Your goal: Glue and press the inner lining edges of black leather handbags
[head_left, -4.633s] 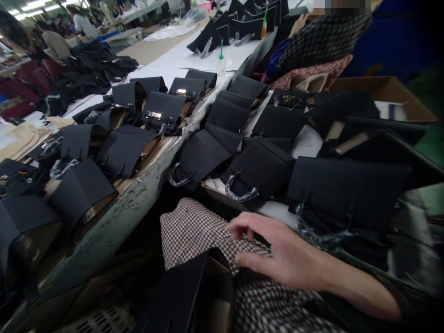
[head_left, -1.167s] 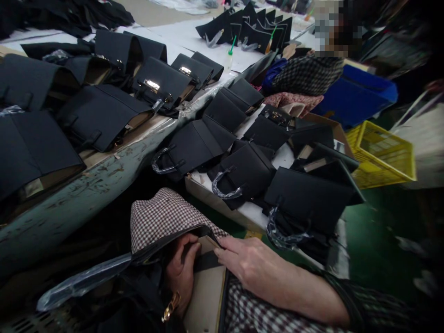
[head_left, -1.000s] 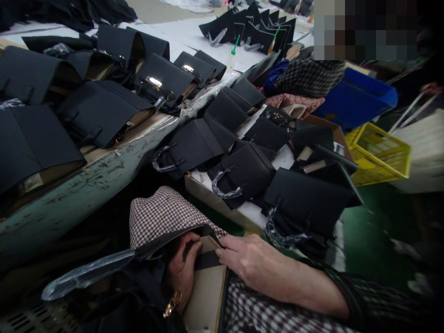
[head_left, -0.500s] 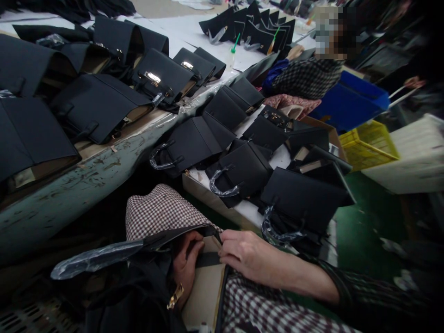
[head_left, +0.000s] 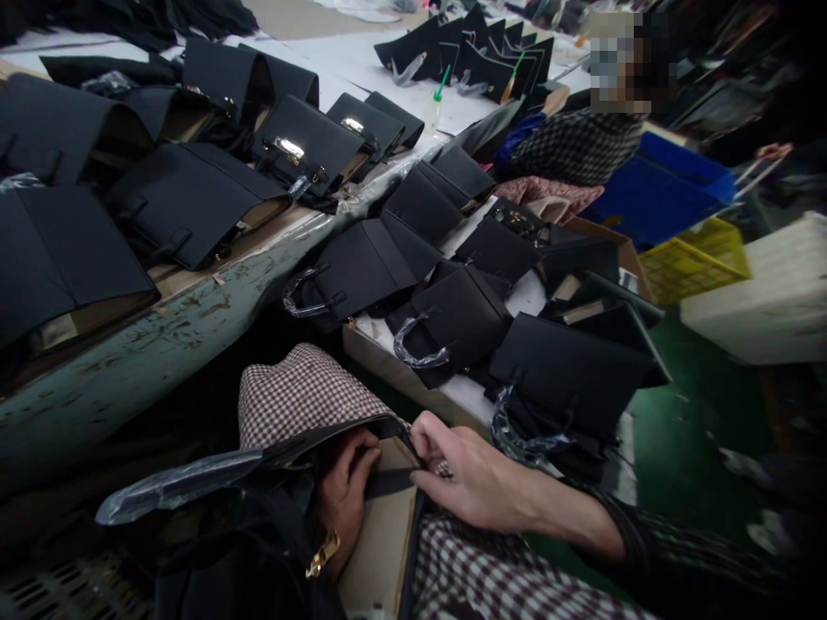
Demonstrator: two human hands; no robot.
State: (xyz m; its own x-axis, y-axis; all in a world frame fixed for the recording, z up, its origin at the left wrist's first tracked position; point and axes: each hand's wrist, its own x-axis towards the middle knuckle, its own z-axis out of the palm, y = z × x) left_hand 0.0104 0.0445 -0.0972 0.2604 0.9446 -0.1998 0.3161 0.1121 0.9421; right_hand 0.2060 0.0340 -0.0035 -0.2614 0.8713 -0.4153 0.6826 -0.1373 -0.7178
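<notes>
Resting open at 6 o'clock, the black handbag [head_left: 258, 534] had its beige panel [head_left: 381, 551] running 12 to 6 and its wrapped handle [head_left: 181, 487] pointing to 9. The right hand [head_left: 481, 478] pinched its 3-o'clock rim; the left hand's [head_left: 342, 499] grip inside could not be told. A dark gap [head_left: 207, 405] separated bag from table [head_left: 194, 323] at 10.

Long worktable [head_left: 194, 331] w/ scuffed grey-green side carried boxy black leather-look handbags [head_left: 194, 198] in uneven rows &, on its white sheeting [head_left: 349, 73] farther off, a whitish bottle w/ green nozzle [head_left: 434, 112] nr a standing row of pale-edged black panels [head_left: 465, 56]. Lower bench w/ white top [head_left: 525, 297], just rt of it, held more blk handbags [head_left: 458, 306], some overlapping, nearest ones w/ plastic-wrapped handles [head_left: 423, 359] toward its front edge.
</notes>
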